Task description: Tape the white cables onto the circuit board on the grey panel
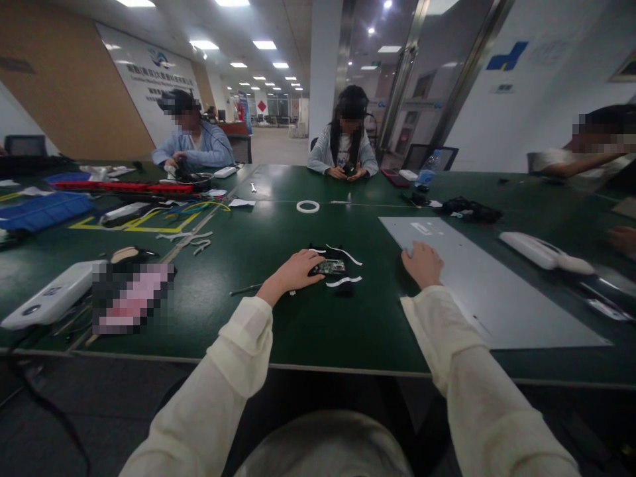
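My left hand (297,270) holds the left side of a small green circuit board (332,266) on the table, thumb at the near edge and fingers at the far one. Part of the board is hidden beneath it. Thin white strips lie beside the board, one curved strip (346,254) behind it and another strip (344,281) in front. My right hand (422,265) rests over the left part of a flat grey panel (477,291). Its fingers are bent and apart, and I make out nothing held in them. A thin dark rod (247,289) lies left of my left wrist.
A white tape ring (308,207) lies beyond the board. To the left are a white device (54,291), white cable pieces (186,240) and a blue tray (50,212). At right are a white handheld device (544,252) and dark cables (472,209). Several people sit around the table.
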